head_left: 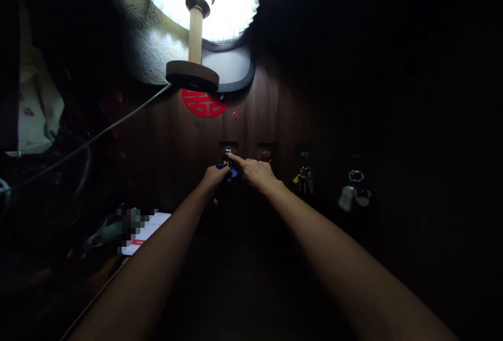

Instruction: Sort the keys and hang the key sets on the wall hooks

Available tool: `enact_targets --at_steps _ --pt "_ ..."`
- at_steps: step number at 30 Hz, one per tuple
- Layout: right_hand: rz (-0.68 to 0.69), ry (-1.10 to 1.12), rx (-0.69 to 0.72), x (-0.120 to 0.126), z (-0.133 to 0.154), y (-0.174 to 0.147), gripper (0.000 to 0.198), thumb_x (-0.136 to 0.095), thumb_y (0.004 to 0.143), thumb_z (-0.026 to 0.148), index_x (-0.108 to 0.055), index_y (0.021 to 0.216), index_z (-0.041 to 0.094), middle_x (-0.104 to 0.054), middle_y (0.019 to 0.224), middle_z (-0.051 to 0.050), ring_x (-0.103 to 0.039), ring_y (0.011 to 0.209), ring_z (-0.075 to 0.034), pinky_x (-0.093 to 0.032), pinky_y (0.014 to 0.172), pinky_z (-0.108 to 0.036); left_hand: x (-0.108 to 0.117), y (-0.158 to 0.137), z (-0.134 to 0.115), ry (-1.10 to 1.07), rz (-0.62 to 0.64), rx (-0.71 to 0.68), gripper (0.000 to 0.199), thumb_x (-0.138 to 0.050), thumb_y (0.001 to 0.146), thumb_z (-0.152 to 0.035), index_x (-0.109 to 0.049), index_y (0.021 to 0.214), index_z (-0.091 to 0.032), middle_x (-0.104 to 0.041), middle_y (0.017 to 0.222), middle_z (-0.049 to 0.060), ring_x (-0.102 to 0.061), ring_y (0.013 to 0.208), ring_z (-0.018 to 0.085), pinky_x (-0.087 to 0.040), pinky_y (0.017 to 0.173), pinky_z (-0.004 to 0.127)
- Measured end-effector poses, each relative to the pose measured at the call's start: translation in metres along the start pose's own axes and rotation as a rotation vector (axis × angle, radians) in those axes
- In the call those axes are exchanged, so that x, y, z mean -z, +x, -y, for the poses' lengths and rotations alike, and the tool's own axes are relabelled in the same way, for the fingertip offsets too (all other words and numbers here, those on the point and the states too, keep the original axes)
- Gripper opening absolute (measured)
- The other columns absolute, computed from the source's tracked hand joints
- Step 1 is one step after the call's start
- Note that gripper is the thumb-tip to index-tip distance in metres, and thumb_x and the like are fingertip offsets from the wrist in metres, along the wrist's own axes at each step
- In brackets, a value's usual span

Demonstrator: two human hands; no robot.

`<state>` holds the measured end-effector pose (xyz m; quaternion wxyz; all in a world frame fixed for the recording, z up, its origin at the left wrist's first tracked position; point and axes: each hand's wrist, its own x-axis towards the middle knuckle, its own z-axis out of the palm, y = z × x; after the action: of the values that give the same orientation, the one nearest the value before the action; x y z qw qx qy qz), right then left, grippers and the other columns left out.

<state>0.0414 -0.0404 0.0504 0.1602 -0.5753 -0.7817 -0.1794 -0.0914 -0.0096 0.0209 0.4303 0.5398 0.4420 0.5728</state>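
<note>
My left hand (215, 176) is closed on a key ring with blue tags (233, 172), just below a small wall hook (228, 150). The metal ring shows between its fingertips; the keys themselves are mostly hidden. From the right, my right hand (257, 172) reaches in with its index finger stretched out, the tip touching the hook or the top of the ring. Its other fingers are bent, and nothing shows in them. Another hook (266, 152) sits just above the right hand. Further right, a bunch of keys with a yellow tag (304, 178) hangs from a hook.
A lit lamp with a pleated shade and wooden stem (195, 34) is overhead, in front of hats (157, 50). Its cable (129, 116) runs down left. A red paper-cut decoration (204, 104) is behind it. Keychains (353, 194) hang right; a printed sheet (153, 226) lies lower left.
</note>
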Motion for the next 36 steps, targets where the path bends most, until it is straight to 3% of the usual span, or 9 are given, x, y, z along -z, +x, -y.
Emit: enact_targets --at_steps 3,6,10,15,19,22,27,33,36 --pt "0.031 -0.006 -0.022 0.001 0.002 -0.001 0.058 -0.038 0.087 0.021 -0.013 0.137 0.036 -0.062 0.108 -0.005 -0.059 0.096 -0.022 -0.040 0.079 -0.034 0.005 -0.005 -0.010 -0.076 0.002 0.025 0.015 -0.057 0.061 -0.024 -0.059 0.071 -0.013 -0.054 0.049 -0.002 -0.052 0.043 0.010 -0.045 0.048 0.023" --pt "0.070 0.002 -0.039 0.003 0.004 -0.002 0.060 -0.039 0.086 0.022 -0.011 0.138 0.035 -0.062 0.105 -0.007 -0.060 0.096 -0.024 -0.040 0.079 -0.036 0.015 -0.013 0.000 -0.083 0.008 0.049 0.020 -0.057 0.063 -0.027 -0.059 0.078 -0.014 -0.055 0.053 -0.003 -0.052 0.044 0.008 -0.045 0.049 0.021" --pt "0.075 0.069 -0.003 -0.006 0.008 -0.016 0.062 -0.040 0.085 0.019 -0.012 0.139 0.030 -0.060 0.111 -0.009 -0.058 0.100 -0.026 -0.037 0.083 -0.039 0.028 -0.039 0.052 0.061 0.033 0.183 0.012 -0.061 0.059 -0.021 -0.058 0.068 -0.014 -0.056 0.050 -0.003 -0.051 0.042 0.009 -0.041 0.044 0.020" --pt "0.125 0.202 0.024 -0.051 0.013 -0.072 0.058 -0.038 0.084 0.019 -0.019 0.138 0.029 -0.061 0.112 -0.007 -0.059 0.098 -0.023 -0.040 0.080 -0.034 0.036 -0.092 0.132 0.168 0.078 0.299 0.005 -0.061 0.057 -0.016 -0.056 0.057 -0.014 -0.055 0.047 -0.002 -0.054 0.046 0.013 -0.042 0.046 0.023" --pt "0.268 0.340 0.042 -0.096 0.013 -0.133 0.055 -0.038 0.082 0.017 -0.028 0.134 0.030 -0.060 0.115 -0.005 -0.058 0.101 -0.021 -0.041 0.081 -0.033 0.038 -0.120 0.168 0.312 0.205 0.207 0.013 -0.062 0.057 -0.016 -0.062 0.070 -0.015 -0.065 0.067 0.001 -0.062 0.068 0.017 -0.048 0.063 0.025" --pt "0.307 0.452 -0.009 -0.123 0.011 -0.172 0.054 -0.038 0.081 0.015 -0.033 0.132 0.029 -0.055 0.123 -0.004 -0.053 0.109 -0.019 -0.040 0.085 -0.032 0.038 -0.129 0.176 0.429 0.229 0.081 0.029 -0.064 0.059 -0.017 -0.062 0.088 -0.017 -0.068 0.087 0.004 -0.062 0.085 0.019 -0.047 0.077 0.028" --pt "0.236 0.582 -0.095 -0.144 0.008 -0.206 0.047 -0.036 0.081 0.016 -0.043 0.127 0.026 -0.052 0.125 -0.003 -0.049 0.112 -0.015 -0.038 0.092 -0.030 0.035 -0.140 0.172 0.281 0.254 -0.044 0.036 -0.057 0.068 -0.014 -0.058 0.103 -0.019 -0.064 0.106 0.005 -0.058 0.100 0.017 -0.043 0.090 0.030" --pt "0.188 0.605 -0.143 -0.147 0.013 -0.214 0.044 -0.037 0.082 0.016 -0.046 0.123 0.024 -0.054 0.119 -0.004 -0.048 0.111 -0.016 -0.037 0.094 -0.030 0.041 -0.149 0.183 0.358 -0.027 -0.087 0.032 -0.040 0.074 -0.010 -0.059 0.099 -0.017 -0.065 0.101 0.004 -0.059 0.096 0.016 -0.045 0.086 0.030" --pt "0.163 0.606 -0.084 -0.147 0.018 -0.212 0.043 -0.037 0.082 0.016 -0.047 0.123 0.024 -0.055 0.116 -0.005 -0.049 0.108 -0.016 -0.039 0.091 -0.029 0.046 -0.151 0.184 0.445 -0.048 -0.129 0.034 -0.038 0.073 -0.008 -0.061 0.095 -0.019 -0.066 0.098 0.003 -0.059 0.095 0.016 -0.046 0.086 0.030"
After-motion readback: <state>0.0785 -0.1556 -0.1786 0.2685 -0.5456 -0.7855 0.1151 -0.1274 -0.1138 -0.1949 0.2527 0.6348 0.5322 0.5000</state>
